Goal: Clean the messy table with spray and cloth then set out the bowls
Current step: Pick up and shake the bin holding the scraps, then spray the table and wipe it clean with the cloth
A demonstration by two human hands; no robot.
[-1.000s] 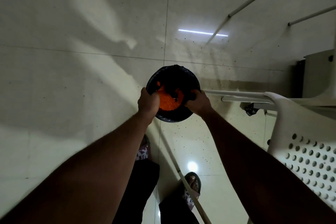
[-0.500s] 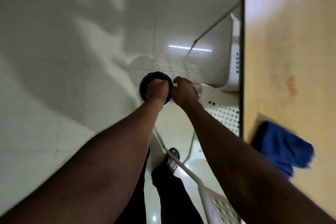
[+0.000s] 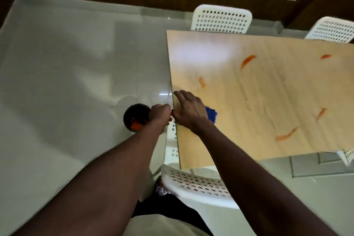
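A light wooden table (image 3: 268, 92) fills the right half of the view, with several orange smears (image 3: 247, 61) on it. My left hand (image 3: 160, 116) grips the rim of a dark bowl (image 3: 136, 119) holding orange scraps, held over the floor just left of the table's edge. My right hand (image 3: 188, 110) hovers at the table's left edge, fingers spread and holding nothing. Behind that hand a blue cloth (image 3: 211, 114) lies on the table, mostly hidden. No spray bottle is in view.
White perforated chairs stand around the table: one under my arms (image 3: 197, 184), one at the far side (image 3: 221, 19), one at the far right (image 3: 333, 28). Pale glossy floor tiles (image 3: 67, 82) spread to the left. A dark wooden wall runs along the back.
The view has swung up from the floor to the table. My right hand has let go of the bowl and moved over the table's edge. My left hand still holds the bowl.
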